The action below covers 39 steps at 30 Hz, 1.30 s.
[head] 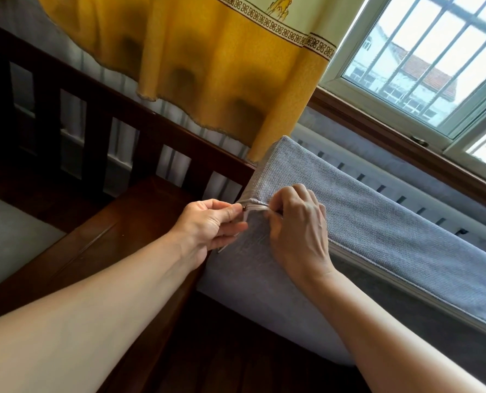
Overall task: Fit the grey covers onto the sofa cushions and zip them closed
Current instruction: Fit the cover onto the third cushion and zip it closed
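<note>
Left hand [210,222] pinches zip pull [244,207]; right hand [298,225] pinches grey cover [392,222] beside it. Zip runs rightward, away from left hand.

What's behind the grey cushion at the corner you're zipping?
Behind the grey cushion hang a yellow curtain and pale wall below the window; left of it, a dark wooden sofa rail. The lower wall is hidden by the cushion. Both hands pinch at the zip corner.

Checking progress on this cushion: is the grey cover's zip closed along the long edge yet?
Closed along the visible edge: the pale zip of the grey woven cover shows no gap. Both hands work the corner.
</note>
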### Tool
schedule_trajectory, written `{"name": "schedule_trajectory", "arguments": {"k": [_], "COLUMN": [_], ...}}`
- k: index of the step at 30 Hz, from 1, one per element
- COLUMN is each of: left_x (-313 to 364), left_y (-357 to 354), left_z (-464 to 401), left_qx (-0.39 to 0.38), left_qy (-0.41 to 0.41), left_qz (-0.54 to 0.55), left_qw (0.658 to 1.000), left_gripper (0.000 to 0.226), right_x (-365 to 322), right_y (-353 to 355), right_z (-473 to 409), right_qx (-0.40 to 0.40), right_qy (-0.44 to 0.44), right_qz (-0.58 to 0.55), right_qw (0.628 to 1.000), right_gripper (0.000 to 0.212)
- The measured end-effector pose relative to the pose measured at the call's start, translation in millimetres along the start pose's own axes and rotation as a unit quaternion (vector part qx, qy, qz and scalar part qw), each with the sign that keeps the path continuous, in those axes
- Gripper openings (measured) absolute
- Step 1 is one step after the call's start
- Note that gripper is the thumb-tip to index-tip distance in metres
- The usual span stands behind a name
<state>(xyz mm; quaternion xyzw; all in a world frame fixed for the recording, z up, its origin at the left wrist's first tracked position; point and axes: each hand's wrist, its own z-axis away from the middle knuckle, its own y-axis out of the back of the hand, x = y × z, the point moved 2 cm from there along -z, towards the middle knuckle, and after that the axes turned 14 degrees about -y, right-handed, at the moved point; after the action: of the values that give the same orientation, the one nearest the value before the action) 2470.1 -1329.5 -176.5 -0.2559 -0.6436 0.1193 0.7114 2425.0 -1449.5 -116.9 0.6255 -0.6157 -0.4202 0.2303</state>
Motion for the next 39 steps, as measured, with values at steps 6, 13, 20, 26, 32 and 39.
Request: {"name": "schedule_trajectory", "arguments": {"k": [6, 13, 20, 26, 32, 39], "left_x": [-6.4, -11.6, -18.9, -42.7, -65.0, -103.5], "left_y": [8.6, 13.7, 24.7, 31.7, 41.2, 58.3], "left_z": [-9.8, -18.1, -28.5, -44.2, -62.5, -79.2], "left_qx": [-0.01, -0.034, -0.066, -0.041, -0.039, -0.068], "left_qy": [-0.003, 0.005, -0.014, -0.017, -0.027, 0.019], "left_qz": [-0.062, -0.09, -0.12, -0.165, -0.173, -0.159], "left_qw": [0.998, 0.995, 0.99, 0.985, 0.984, 0.985], "left_gripper": [0.018, 0.015, 0.011, 0.009, 0.014, 0.013], "right_x": [0.5, -10.8, -18.8, -16.1, 5.1, 27.1], "right_y": [1.0, -4.1, -7.5, -37.2, -55.0, -99.4], "right_z": [-3.7, 1.6, -16.4, -12.4, -2.7, 9.6], "right_qx": [0.003, 0.057, 0.018, 0.078, 0.133, 0.1], "right_qy": [-0.02, 0.086, 0.165, 0.297, 0.381, 0.364], "right_qz": [0.036, 0.119, 0.153, 0.229, 0.38, 0.526], "right_qw": [0.999, 0.987, 0.974, 0.924, 0.832, 0.762], "right_gripper": [0.011, 0.017, 0.017, 0.032, 0.034, 0.064]}}
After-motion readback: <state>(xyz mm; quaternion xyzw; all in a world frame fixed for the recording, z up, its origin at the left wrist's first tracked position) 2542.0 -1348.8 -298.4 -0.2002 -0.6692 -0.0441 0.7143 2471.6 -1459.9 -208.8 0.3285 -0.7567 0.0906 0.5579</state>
